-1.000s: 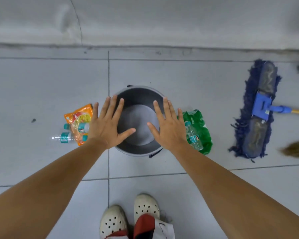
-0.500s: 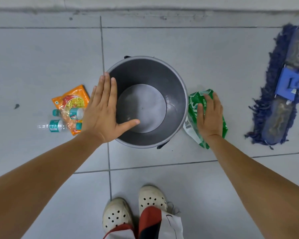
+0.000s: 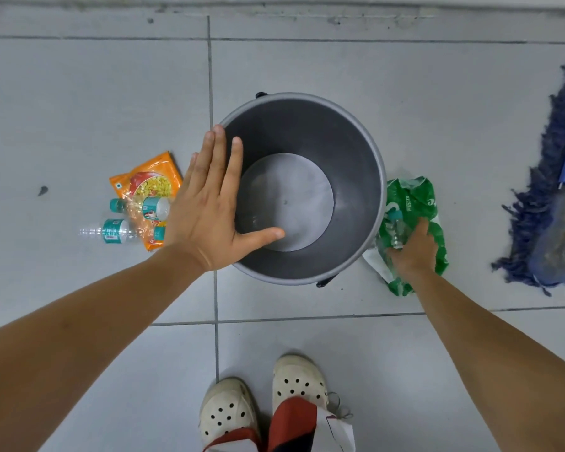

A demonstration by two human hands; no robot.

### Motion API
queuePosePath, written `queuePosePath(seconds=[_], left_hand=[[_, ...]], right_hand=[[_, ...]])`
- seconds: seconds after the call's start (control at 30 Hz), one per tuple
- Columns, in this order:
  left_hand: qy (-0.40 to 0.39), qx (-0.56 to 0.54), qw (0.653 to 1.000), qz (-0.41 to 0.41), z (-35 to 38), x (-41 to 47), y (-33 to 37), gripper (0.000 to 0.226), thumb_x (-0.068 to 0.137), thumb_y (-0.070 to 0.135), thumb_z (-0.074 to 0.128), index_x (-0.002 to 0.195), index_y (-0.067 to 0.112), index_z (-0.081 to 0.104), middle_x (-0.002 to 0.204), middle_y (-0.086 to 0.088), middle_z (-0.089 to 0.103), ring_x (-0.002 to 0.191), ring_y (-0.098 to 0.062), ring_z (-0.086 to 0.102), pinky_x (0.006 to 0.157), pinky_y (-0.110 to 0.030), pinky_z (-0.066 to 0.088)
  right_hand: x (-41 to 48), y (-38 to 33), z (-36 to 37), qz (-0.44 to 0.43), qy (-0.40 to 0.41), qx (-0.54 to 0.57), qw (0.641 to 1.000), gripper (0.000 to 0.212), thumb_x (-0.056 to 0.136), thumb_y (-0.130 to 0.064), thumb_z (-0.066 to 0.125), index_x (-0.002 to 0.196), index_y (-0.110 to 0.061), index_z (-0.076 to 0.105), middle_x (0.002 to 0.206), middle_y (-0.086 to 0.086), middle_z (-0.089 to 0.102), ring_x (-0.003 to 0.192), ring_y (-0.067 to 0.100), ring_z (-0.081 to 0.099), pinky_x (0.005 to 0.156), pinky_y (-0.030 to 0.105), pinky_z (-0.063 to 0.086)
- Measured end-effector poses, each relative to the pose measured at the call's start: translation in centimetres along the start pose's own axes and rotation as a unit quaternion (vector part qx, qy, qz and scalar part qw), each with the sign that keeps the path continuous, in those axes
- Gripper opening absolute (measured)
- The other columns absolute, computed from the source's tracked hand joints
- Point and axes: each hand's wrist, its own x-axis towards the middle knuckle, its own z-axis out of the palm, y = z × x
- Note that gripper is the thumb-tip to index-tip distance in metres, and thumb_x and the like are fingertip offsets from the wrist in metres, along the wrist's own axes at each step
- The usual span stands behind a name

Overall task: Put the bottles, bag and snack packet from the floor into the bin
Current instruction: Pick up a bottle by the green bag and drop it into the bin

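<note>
At centre of view stands the bin (image 3: 299,125), grey, round, nothing inside: task barely begun, all items on the floor (image 3: 79,93). Left hand (image 3: 206,210) hovers flat over the rim at approx. 9 o'clock, fingers spread wide, holding nothing. Right hand (image 3: 411,252) is down at approx. 3 o'clock of the bin, fingers curled round a small bottle (image 3: 396,230) that lies on the green bag (image 3: 415,203); whether the bag is also pinched cannot be told. Bottle's long axis runs roughly 12–6, cap toward 12. Snack packet (image 3: 147,187), orange, lies at 9 o'clock, well clear of the rim, long axis approx. 11–5. Two more bottles (image 3: 111,230) lie across it, axes approx. 3–9; the lower one's cap end is hidden by the hand. Left to do: 3 bottles, bag, packet. Mop (image 3: 555,223) at far 3 o'clock is no part of the task.
</note>
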Motion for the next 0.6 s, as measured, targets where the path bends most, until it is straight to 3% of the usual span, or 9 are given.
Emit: queuePosePath(seconds=[0.07, 0.17, 0.23, 0.33, 0.37, 0.47, 0.53, 0.6], left_hand=[[-0.005, -0.002, 1.0, 0.0, -0.2, 0.0, 0.1, 0.119, 0.073, 0.093, 0.021, 0.156, 0.011, -0.001, 0.165, -0.017, 0.0, 0.152, -0.029, -0.004, 0.121, -0.038, -0.002], [-0.007, -0.007, 1.0, 0.0, -0.3, 0.0, 0.2, 0.118, 0.073, 0.093, 0.019, 0.156, 0.011, -0.002, 0.165, -0.016, -0.001, 0.152, -0.03, -0.004, 0.122, -0.041, 0.002], [-0.008, -0.007, 1.0, -0.001, -0.3, -0.1, 0.2, 0.118, 0.073, 0.093, 0.018, 0.156, 0.012, -0.003, 0.165, -0.016, -0.001, 0.152, -0.029, -0.005, 0.122, -0.041, 0.002], [-0.013, -0.008, 1.0, -0.003, -0.3, -0.1, 0.2, 0.118, 0.073, 0.094, 0.018, 0.156, 0.013, -0.003, 0.165, -0.015, -0.002, 0.152, -0.026, -0.008, 0.121, -0.037, -0.004], [-0.015, -0.009, 1.0, -0.003, -0.4, 0.0, 0.2, 0.118, 0.072, 0.094, 0.019, 0.156, 0.013, -0.003, 0.165, -0.015, -0.003, 0.152, -0.027, -0.008, 0.121, -0.036, -0.005], [-0.016, -0.011, 1.0, -0.003, -0.5, 0.0, 0.1, 0.118, 0.072, 0.094, 0.02, 0.156, 0.013, -0.003, 0.165, -0.015, -0.003, 0.152, -0.028, -0.006, 0.121, -0.039, -0.002], [-0.016, -0.014, 1.0, -0.001, -0.4, 0.0, 0.2, 0.119, 0.072, 0.094, 0.02, 0.156, 0.013, -0.003, 0.165, -0.015, -0.003, 0.152, -0.028, -0.007, 0.121, -0.039, -0.002], [-0.016, -0.018, 1.0, 0.0, -0.4, 0.0, 0.2, 0.119, 0.072, 0.094, 0.02, 0.156, 0.013, -0.004, 0.165, -0.015, -0.003, 0.152, -0.028, -0.007, 0.122, -0.039, -0.002]], right_hand=[[-0.1, 0.6, 0.2, 0.069, -0.021, 0.034, 0.997, 0.096, 0.071, -0.03, 0.085, 0.142, -0.006, 0.026, 0.138, 0.023, 0.045, 0.127, 0.043, 0.042, 0.103, 0.052, 0.041], [-0.7, 1.5, 1.1, 0.089, -0.09, 0.094, 0.987, 0.092, 0.069, -0.037, 0.085, 0.137, -0.007, 0.031, 0.136, 0.019, 0.049, 0.121, 0.038, 0.05, 0.099, 0.045, 0.044], [-1.4, 1.6, 1.3, 0.115, -0.09, 0.135, 0.98, 0.084, 0.067, -0.037, 0.087, 0.131, -0.008, 0.041, 0.131, 0.015, 0.054, 0.113, 0.034, 0.055, 0.095, 0.041, 0.046], [-2.9, 0.2, -0.2, 0.155, -0.029, 0.226, 0.961, 0.063, 0.066, -0.047, 0.083, 0.112, -0.016, 0.053, 0.11, 0.008, 0.06, 0.081, 0.019, 0.057, 0.065, 0.027, 0.05], [-3.4, -0.5, -1.3, 0.147, 0.014, 0.258, 0.955, 0.06, 0.066, -0.052, 0.081, 0.107, -0.018, 0.053, 0.104, 0.005, 0.058, 0.078, 0.016, 0.056, 0.058, 0.025, 0.046], [-5.8, -2.9, -5.6, 0.035, 0.122, 0.336, 0.933, 0.055, 0.062, -0.07, 0.072, 0.084, -0.025, 0.05, 0.085, -0.001, 0.054, 0.073, 0.013, 0.049, 0.066, 0.029, 0.045], [-8.1, -5.2, -8.6, -0.061, 0.138, 0.383, 0.911, 0.049, 0.063, -0.072, 0.071, 0.076, -0.028, 0.052, 0.077, -0.007, 0.055, 0.07, 0.012, 0.052, 0.069, 0.031, 0.05], [-10.3, -7.8, -10.3, -0.138, 0.127, 0.401, 0.897, 0.047, 0.069, -0.068, 0.07, 0.084, -0.025, 0.06, 0.078, -0.012, 0.061, 0.07, 0.005, 0.059, 0.066, 0.026, 0.053]])
